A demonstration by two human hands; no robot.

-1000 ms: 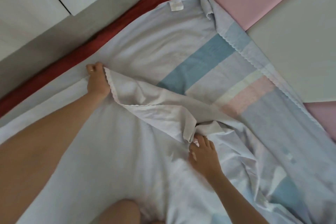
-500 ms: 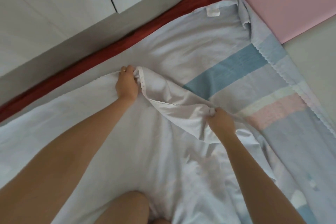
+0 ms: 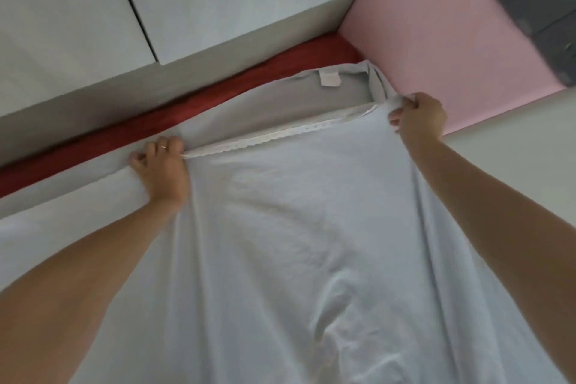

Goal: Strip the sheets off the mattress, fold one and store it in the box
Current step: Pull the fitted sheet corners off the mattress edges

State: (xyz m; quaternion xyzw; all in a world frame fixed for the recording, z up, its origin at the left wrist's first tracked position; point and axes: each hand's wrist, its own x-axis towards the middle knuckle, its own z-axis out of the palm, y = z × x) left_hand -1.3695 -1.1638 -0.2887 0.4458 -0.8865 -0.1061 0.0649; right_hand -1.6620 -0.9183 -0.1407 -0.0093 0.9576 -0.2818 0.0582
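Pale sheet (image 3: 296, 227) lay across the red mattress (image 3: 249, 81), its lace edge taut between our left hand (image 3: 163, 167) and right hand (image 3: 417, 117), both gripping it. We judged folding barely begun; no box showed.

The sheet (image 3: 296, 243) ran off the bottom and both side edges, and covered all but a strip of the red layer (image 3: 187, 115) beneath. The fingertips of the right hand (image 3: 417, 117) were buried in the bunched corner. Those of the left hand (image 3: 163, 168) curled out of sight under the fold. The label (image 3: 329, 79) was too small to read. A dark grey thing (image 3: 542, 9) was blurred and cut off at the right.
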